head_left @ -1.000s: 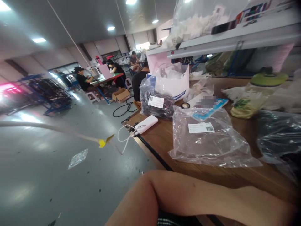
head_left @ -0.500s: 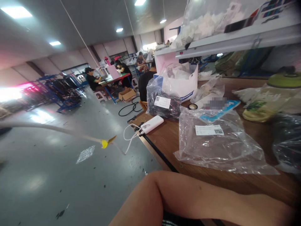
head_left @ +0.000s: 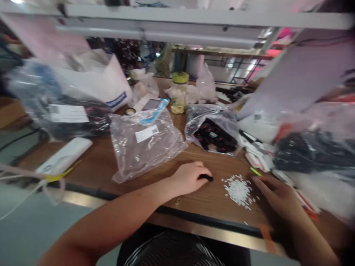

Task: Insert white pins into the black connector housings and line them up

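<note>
My left hand rests on the brown tabletop with its fingers curled round a small black piece, whose end sticks out past the fingertips. To its right lies a loose pile of tiny white pieces, with several strays around it. My right hand is low over the table on the far side of that pile. Its thumb and forefinger reach towards a thin bright green stick. Blur hides whether they touch it, and the other fingers are out of sight.
A clear plastic bag with a label lies left of centre. Behind the hands is a bag of black parts. A green-lidded bottle stands at the back, a white power bank at left. A shelf edge runs overhead.
My view has swung right and down from the floor and room to the tabletop. Both hands, the black piece and the white pile now show; earlier only a bare arm was visible.
</note>
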Demonstrator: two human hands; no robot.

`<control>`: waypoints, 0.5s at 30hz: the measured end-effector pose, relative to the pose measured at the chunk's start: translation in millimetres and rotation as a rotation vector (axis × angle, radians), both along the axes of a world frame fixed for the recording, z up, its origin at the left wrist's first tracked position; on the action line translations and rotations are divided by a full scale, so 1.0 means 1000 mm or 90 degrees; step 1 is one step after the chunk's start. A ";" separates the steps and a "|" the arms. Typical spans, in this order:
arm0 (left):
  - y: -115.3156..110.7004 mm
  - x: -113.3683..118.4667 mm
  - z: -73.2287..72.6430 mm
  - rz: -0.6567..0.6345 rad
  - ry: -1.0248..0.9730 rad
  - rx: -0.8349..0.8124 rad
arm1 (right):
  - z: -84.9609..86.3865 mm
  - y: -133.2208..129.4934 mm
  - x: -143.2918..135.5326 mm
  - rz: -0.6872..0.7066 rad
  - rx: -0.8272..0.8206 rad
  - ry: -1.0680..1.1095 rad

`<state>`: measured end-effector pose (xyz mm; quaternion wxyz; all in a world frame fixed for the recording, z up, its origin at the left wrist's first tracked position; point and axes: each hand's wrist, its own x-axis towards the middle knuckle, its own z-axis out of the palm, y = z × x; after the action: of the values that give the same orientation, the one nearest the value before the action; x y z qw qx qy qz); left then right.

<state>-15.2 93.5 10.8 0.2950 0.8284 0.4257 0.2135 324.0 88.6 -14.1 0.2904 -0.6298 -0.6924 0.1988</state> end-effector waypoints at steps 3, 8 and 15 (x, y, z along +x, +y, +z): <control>-0.004 0.004 0.006 0.020 0.046 -0.012 | -0.003 0.009 0.001 -0.005 -0.039 -0.007; -0.009 0.002 0.002 0.033 0.014 -0.015 | 0.001 0.006 -0.001 0.034 -0.046 0.043; -0.008 -0.003 -0.008 0.022 -0.028 0.000 | 0.007 0.001 -0.009 0.059 -0.047 -0.039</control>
<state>-17.8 85.6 3.0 0.3006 0.8161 0.4332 0.2366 315.2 89.1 -7.1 0.2362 -0.6129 -0.7218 0.2181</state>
